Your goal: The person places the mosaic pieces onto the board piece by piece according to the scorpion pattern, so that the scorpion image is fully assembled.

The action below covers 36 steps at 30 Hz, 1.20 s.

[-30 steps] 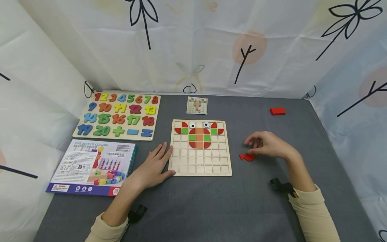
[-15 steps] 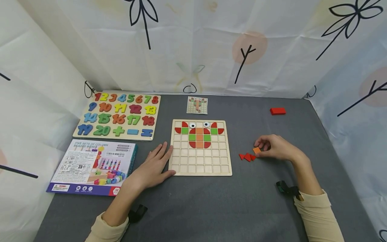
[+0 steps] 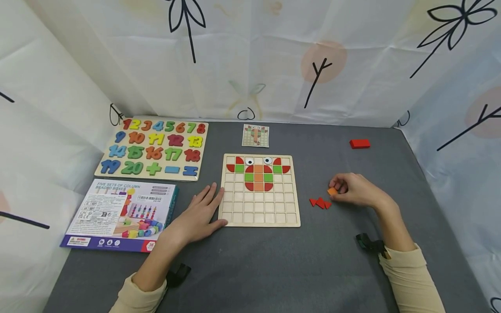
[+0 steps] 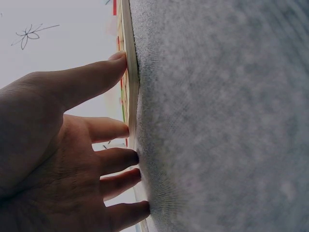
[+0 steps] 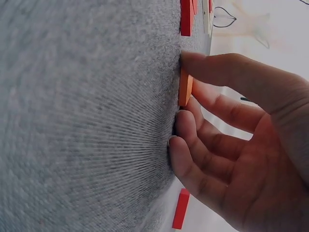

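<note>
My right hand pinches an orange square tile between thumb and curled fingers, low over the cloth. In the right wrist view the tile touches the grey surface. Just left of it lie several small red triangular tiles. My left hand rests with spread, straight fingers at the left edge of a wooden grid board; thumb and index finger touch its side in the left wrist view. Red, green and orange tiles plus two round eye pieces fill part of the board's upper rows.
A small pattern card lies behind the board. To the left are a number puzzle board and a printed box. At the back right sits a red block. White curtains stand around the grey table.
My right hand has moved slightly right from the red tiles and now pinches the orange tile, which was hidden a second ago. The left hand stays put.
</note>
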Available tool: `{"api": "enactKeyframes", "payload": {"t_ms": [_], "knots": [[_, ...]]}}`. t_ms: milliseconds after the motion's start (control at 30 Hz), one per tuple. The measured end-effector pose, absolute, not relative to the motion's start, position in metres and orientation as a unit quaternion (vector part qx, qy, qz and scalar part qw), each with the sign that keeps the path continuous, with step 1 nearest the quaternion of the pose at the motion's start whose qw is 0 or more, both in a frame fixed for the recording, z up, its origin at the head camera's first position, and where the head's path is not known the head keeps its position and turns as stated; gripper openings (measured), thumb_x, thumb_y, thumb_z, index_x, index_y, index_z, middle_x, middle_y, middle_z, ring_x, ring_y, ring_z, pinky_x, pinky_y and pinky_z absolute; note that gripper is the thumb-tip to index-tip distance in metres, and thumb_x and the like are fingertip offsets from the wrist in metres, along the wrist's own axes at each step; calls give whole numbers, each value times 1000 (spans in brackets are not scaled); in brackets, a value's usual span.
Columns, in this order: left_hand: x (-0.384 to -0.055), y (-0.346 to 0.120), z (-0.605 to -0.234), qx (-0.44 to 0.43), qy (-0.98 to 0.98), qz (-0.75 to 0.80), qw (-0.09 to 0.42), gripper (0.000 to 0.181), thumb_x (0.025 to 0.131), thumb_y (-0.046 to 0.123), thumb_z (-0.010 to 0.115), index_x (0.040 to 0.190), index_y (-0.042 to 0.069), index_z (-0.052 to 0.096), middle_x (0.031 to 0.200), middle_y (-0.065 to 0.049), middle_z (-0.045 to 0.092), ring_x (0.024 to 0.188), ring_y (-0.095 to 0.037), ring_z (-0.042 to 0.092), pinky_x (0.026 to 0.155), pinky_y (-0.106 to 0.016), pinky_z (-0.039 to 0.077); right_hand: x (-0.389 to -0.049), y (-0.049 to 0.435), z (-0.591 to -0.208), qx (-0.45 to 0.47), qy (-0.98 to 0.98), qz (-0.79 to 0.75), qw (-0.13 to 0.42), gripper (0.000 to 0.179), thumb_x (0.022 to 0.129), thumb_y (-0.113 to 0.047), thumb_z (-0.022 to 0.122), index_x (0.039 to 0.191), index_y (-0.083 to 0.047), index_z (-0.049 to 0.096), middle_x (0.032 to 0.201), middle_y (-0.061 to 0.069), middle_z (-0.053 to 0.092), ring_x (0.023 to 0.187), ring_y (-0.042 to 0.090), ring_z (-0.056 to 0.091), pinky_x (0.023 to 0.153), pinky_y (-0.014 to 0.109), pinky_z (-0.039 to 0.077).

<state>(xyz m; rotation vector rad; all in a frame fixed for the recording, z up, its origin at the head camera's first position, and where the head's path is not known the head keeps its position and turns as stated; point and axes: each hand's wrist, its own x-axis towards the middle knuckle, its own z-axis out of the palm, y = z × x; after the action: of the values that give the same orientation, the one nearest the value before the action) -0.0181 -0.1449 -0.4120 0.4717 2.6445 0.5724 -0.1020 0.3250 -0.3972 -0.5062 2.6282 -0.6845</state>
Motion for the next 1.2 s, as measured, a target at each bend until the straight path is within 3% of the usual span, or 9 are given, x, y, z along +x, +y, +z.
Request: {"api": "enactKeyframes", "payload": {"t_ms": [433, 767, 1000, 1200], "knots": [[-19, -146, -414, 171, 943, 205, 198, 92, 104, 40, 73, 173, 4, 25, 182, -24, 16, 170, -48, 14, 131, -75, 21, -103, 306, -397, -197, 925, -281, 162, 26, 90, -5, 84, 114, -4, 76, 95, 5, 73, 78, 8, 61, 68, 22, 52], [-18, -145, -412, 171, 944, 207, 194, 91, 104, 40, 74, 172, 4, 26, 181, -25, 17, 169, -49, 15, 130, -75, 22, -109, 254, -402, -259, 883, -360, 156, 27, 91, -6, 85, 116, -7, 75, 95, 4, 71, 77, 8, 61, 70, 21, 56], [-18, -146, -412, 173, 943, 209, 193, 91, 104, 39, 74, 172, 4, 25, 181, -25, 17, 169, -49, 15, 131, -75, 21, -112, 216, -401, -304, 860, -366, 184, 29, 91, -8, 84, 119, -9, 75, 91, 1, 70, 77, 9, 63, 72, 23, 57], [-18, -146, -413, 172, 943, 207, 194, 91, 104, 40, 73, 172, 4, 25, 181, -25, 17, 169, -49, 15, 131, -74, 21, -115, 188, -404, -339, 847, -355, 203, 28, 93, -9, 82, 120, -9, 76, 102, 3, 74, 81, 11, 65, 74, 25, 59]]}}
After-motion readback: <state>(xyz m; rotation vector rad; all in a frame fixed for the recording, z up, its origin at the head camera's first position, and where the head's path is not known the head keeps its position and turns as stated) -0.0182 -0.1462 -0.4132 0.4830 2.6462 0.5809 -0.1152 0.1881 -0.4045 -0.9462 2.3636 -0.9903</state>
